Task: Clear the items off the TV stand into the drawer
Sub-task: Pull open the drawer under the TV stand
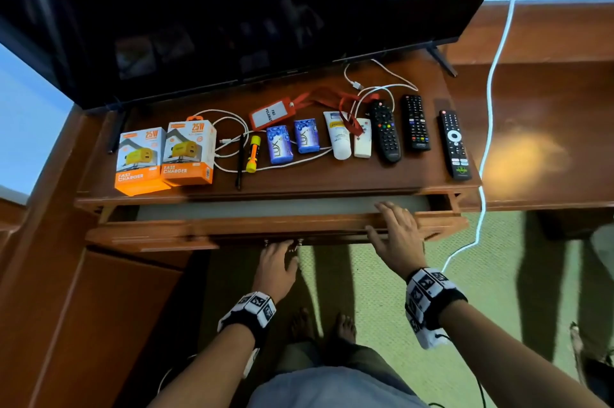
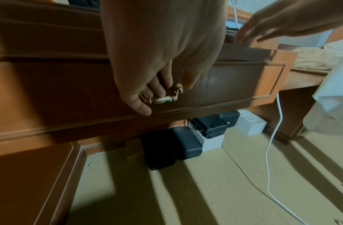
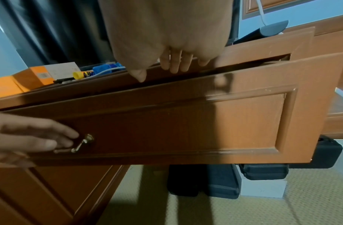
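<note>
The wooden drawer under the TV stand top stands partly pulled out. My left hand grips its brass handle from below, fingers curled round the bail. My right hand hovers over the drawer's front edge at the right, fingers straight and spread. On the stand lie two orange charger boxes, a yellow flashlight, two blue soap bars, a white tube, a red badge holder, a small white remote and three black remotes.
A large dark TV stands behind the items. White cables snake among them, and one white cable hangs at the right down to the carpet. Black cases sit on the floor under the stand.
</note>
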